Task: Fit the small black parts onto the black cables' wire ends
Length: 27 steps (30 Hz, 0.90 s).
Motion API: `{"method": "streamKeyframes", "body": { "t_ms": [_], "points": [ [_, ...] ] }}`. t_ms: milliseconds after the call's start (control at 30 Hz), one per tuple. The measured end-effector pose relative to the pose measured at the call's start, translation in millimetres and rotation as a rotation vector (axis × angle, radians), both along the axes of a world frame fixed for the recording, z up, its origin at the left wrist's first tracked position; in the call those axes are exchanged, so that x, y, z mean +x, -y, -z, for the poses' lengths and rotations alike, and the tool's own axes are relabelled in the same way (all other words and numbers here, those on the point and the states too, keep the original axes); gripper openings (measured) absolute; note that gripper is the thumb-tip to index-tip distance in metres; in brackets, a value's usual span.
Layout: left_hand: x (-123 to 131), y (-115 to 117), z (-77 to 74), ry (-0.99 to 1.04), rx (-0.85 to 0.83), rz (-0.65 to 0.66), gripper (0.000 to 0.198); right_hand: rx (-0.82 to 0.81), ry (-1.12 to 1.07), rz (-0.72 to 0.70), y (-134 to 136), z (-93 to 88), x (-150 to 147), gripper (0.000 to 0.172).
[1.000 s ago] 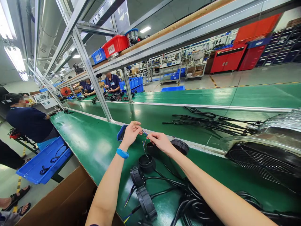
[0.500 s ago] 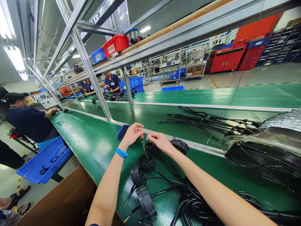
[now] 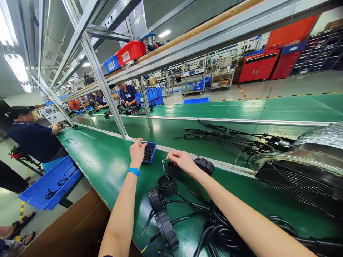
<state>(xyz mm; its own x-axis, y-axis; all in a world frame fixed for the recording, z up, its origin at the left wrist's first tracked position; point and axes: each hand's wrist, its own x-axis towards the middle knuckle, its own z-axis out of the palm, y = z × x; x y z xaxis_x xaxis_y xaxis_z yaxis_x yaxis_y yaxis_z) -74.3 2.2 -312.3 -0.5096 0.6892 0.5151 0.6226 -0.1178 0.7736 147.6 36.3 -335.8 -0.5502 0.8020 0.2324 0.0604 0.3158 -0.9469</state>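
My left hand (image 3: pixel 137 153), with a blue wristband (image 3: pixel 134 171), is at the left side of a small blue bin (image 3: pixel 153 154) of small black parts. Its fingers are curled over the rim, and what they grip is hidden. My right hand (image 3: pixel 182 160) pinches the ends of thin wires (image 3: pixel 163 165), some yellow and blue. They rise from a round black housing (image 3: pixel 166 184) standing on the green bench. A second black housing (image 3: pixel 174 169) is partly under this hand. More black ring-shaped caps (image 3: pixel 166 228) on cables lie nearer me.
Black cables (image 3: pixel 227 232) lie coiled under my right forearm. A black fan grille (image 3: pixel 297 185) stands at right. Cable bundles (image 3: pixel 227 137) lie beyond the metal rail. A cardboard box (image 3: pixel 69 225) and a blue tray (image 3: pixel 50 192) sit at left; a co-worker (image 3: pixel 34 137) sits beyond.
My left hand has moved left, away from the wire ends, to the blue bin. My right hand stays nearly in place, still pinching the wires.
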Motion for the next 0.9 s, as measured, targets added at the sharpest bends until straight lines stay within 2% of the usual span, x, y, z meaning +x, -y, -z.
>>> {"method": "streamKeyframes", "body": {
  "t_ms": [67, 100, 133, 300, 400, 900],
  "points": [
    [-3, 1, 1.7, -0.117, -0.026, -0.125, 0.019, 0.002, 0.005, -0.003, 0, 0.3, 0, 0.035],
    [0, 1, 2.2, -0.126, -0.029, -0.137, 0.022, 0.002, 0.007, -0.007, 0, 0.5, 0, 0.034],
    [6, 0, 2.3, -0.08, -0.021, -0.094, 0.025, 0.002, 0.009, -0.013, 0, 0.6, -1, 0.034],
    [46, -3, 0.4, 0.342, 0.043, 0.461, 0.047, -0.007, 0.012, -0.052, 0, 1.0, -2, 0.031],
    [58, -1, 0.1, 0.389, 0.024, 0.599, 0.048, -0.014, 0.012, -0.059, -1, 1.9, -2, 0.03],
    [56, 2, -1.6, 0.349, 0.017, 0.651, 0.043, -0.008, 0.07, -0.072, -4, 6.1, -2, 0.033]
  ]
}}
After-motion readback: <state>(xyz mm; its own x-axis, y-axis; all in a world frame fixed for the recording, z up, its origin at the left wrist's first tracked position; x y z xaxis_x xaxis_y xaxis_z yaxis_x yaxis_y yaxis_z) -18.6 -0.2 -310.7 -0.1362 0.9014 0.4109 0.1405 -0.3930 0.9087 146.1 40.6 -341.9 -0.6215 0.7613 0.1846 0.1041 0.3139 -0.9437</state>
